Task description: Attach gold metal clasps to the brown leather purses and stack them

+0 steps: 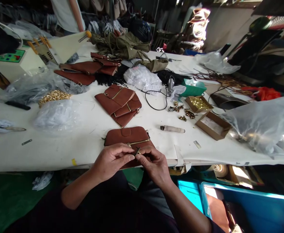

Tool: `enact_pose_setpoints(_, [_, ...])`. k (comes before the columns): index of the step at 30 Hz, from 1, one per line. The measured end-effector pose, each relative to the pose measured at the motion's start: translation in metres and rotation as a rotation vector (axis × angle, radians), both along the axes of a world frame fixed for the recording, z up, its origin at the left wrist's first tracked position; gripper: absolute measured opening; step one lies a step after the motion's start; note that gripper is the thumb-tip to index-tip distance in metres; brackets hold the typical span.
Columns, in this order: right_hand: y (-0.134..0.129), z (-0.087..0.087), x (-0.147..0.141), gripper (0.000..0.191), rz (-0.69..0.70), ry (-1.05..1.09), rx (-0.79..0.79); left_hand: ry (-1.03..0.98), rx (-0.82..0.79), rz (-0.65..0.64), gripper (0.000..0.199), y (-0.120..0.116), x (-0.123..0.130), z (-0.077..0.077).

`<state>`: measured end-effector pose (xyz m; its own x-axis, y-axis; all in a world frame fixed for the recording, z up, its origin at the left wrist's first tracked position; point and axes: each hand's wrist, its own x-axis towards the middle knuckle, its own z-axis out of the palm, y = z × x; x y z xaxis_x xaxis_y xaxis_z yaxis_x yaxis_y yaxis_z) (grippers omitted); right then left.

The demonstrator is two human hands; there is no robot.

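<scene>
My left hand point(115, 160) and my right hand point(154, 164) meet at the table's front edge. Both pinch one small metal fitting point(137, 151), dark with a brassy glint and thin prongs; its exact kind is too small to make out. Right beneath lies a brown leather bag point(115, 137) with a brass zipper point(139, 141) across its front and a short tab at its top. My fingers cover the bag's lower part. Beyond it, more brown bags point(122, 102) are stacked flat at an angle.
Right of the bag lie a wrapped stick-like tool point(172, 129), a small metal plate point(197, 144), loose brass fittings point(182, 117) and a cardboard box of gold pieces point(199, 103). Gold chain point(54, 96) and plastic bags sit left. A person point(68, 16) stands behind the machine point(59, 51).
</scene>
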<state>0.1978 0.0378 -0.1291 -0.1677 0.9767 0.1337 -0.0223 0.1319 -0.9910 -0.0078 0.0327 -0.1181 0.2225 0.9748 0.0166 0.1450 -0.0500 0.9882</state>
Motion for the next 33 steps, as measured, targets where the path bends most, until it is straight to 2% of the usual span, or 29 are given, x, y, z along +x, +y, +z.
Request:
enact_pose_setpoints(6, [0.012, -0.008, -0.009, 0.012, 0.054, -0.011, 0.034, 0.018, 0.068, -0.042, 0.011, 0.012, -0.012, -0.001])
enact_pose_setpoints(10, [0.015, -0.01, -0.011, 0.011, 0.075, -0.009, 0.047, 0.024, 0.13, -0.047, 0.01, 0.014, -0.015, -0.002])
enact_pose_setpoints(14, [0.027, -0.01, -0.014, 0.012, 0.073, -0.053, 0.048, 0.073, 0.079, -0.084, 0.016, 0.028, -0.026, -0.006])
enact_pose_setpoints(16, [0.041, -0.013, -0.017, 0.015, 0.045, -0.094, 0.029, 0.235, 0.123, -0.041, 0.027, 0.046, -0.035, -0.01])
enact_pose_setpoints(19, [0.065, -0.023, -0.023, 0.019, -0.018, -0.193, -0.027, 0.678, 0.265, 0.066, 0.049, 0.077, -0.047, -0.019])
enact_pose_setpoints(21, [0.079, -0.032, -0.027, 0.019, -0.04, -0.289, -0.034, 0.922, 0.297, 0.031, 0.049, 0.093, -0.052, -0.025])
enact_pose_setpoints(23, [0.086, -0.04, -0.031, 0.016, -0.047, -0.377, -0.012, 1.038, 0.298, -0.035, 0.043, 0.102, -0.052, -0.029])
enact_pose_setpoints(26, [0.087, -0.048, -0.035, 0.015, -0.072, -0.436, 0.027, 1.072, 0.33, -0.035, 0.04, 0.102, -0.049, -0.031])
enact_pose_setpoints(30, [0.084, -0.05, -0.036, 0.016, -0.074, -0.437, 0.068, 1.046, 0.409, 0.017, 0.034, 0.097, -0.047, -0.028])
enact_pose_setpoints(33, [0.084, -0.049, -0.036, 0.017, -0.079, -0.453, 0.058, 0.988, 0.366, 0.036, 0.023, 0.098, -0.046, -0.024])
